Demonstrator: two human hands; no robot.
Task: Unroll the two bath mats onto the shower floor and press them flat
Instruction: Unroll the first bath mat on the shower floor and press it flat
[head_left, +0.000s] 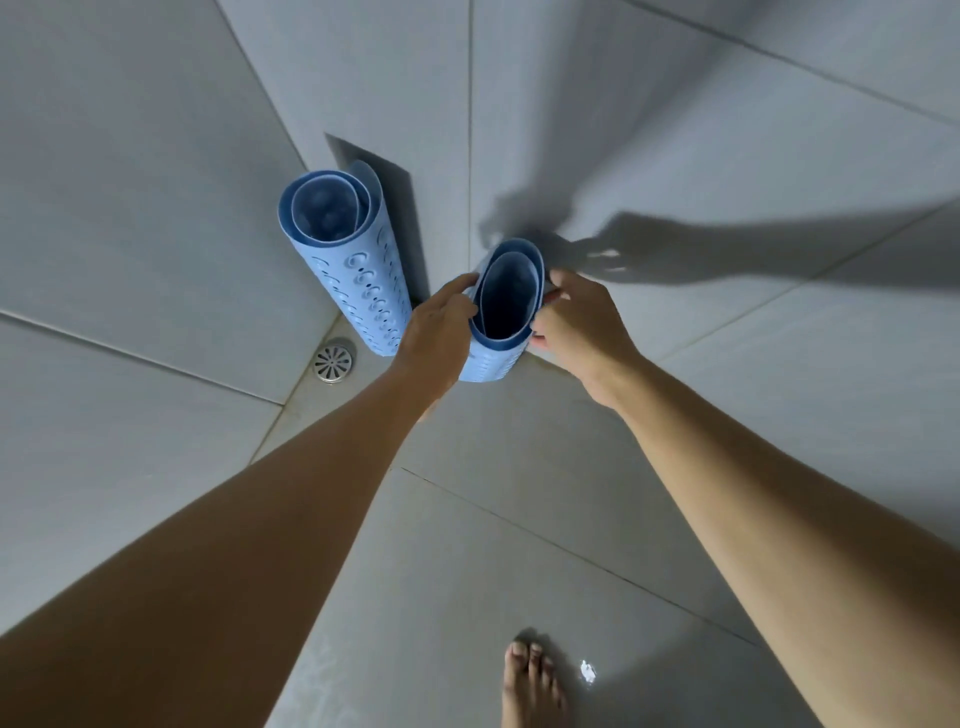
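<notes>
Two light-blue rubber bath mats with rows of holes stand rolled up on end in the corner of the shower. The left roll (345, 270) leans against the wall, untouched. The right roll (506, 306) stands close to it, seen from above down its hollow middle. My left hand (439, 332) grips the left side of this roll's top rim. My right hand (582, 327) pinches the right side of the same rim, fingers curled over the edge.
A round metal floor drain (333, 360) sits just left of the rolls' bases. Grey tiled walls meet in the corner behind the mats. The grey tiled floor (467, 545) spreads toward me, wet in places. A bare foot (530, 686) stands at the bottom.
</notes>
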